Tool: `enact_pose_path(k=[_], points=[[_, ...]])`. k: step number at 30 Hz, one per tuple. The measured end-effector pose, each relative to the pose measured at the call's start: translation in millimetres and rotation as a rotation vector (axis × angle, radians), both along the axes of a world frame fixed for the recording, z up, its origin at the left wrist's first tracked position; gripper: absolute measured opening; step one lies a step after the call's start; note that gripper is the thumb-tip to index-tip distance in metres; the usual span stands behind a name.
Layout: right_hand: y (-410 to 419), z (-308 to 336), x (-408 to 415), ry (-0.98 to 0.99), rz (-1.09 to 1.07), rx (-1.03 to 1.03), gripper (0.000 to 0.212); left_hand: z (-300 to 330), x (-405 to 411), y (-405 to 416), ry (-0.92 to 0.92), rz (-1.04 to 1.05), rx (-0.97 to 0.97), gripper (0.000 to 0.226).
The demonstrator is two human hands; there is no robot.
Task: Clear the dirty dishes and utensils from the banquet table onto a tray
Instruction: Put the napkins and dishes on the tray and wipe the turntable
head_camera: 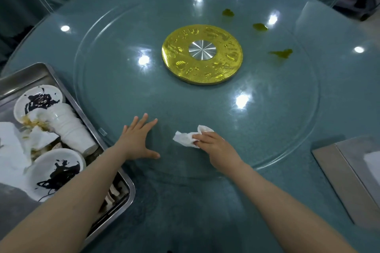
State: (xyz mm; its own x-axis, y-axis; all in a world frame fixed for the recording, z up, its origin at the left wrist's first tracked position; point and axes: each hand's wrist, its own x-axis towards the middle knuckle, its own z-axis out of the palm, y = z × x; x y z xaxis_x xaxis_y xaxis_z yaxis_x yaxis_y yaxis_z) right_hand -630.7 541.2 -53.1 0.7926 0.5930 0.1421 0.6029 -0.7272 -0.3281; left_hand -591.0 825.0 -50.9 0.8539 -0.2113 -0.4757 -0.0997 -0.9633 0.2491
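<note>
A steel tray [82, 107] stands at the table's left edge. It holds two white bowls smeared with dark sauce [39, 100] [55, 172], a stack of white cups lying on its side [72, 127] and crumpled napkins [12, 150]. My left hand [137, 139] lies flat with spread fingers on the glass turntable [205, 109], just right of the tray. My right hand [216, 146] grips a crumpled white napkin [185, 137] pressed against the turntable's near edge.
A gold disc with a silver hub [202, 53] sits at the turntable's centre. Three green smears [228, 12] [260, 26] [281, 53] lie on the glass at the far right. A steel box [337, 172] with something white inside stands at the right edge. Chairs ring the table.
</note>
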Motion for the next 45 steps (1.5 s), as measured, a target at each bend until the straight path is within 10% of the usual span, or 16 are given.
enact_pose_path(k=[14, 28, 38, 45], points=[[-109.4, 4.6, 22.5, 0.235, -0.804, -0.171, 0.068, 31.6, 9.5, -43.5, -0.061, 0.33, -0.291, 0.086], [-41.0, 10.4, -4.9, 0.241, -0.611, -0.246, 0.06, 36.5, -29.7, -52.9, -0.017, 0.261, -0.307, 0.084], [34.5, 16.1, -21.6, 0.264, -0.066, -0.128, 0.041, 28.4, -44.0, -59.1, 0.016, 0.237, -0.342, 0.084], [-4.6, 28.8, -31.9, 0.047, -0.155, -0.056, 0.059, 22.4, -42.8, -58.7, -0.02, 0.185, -0.298, 0.072]])
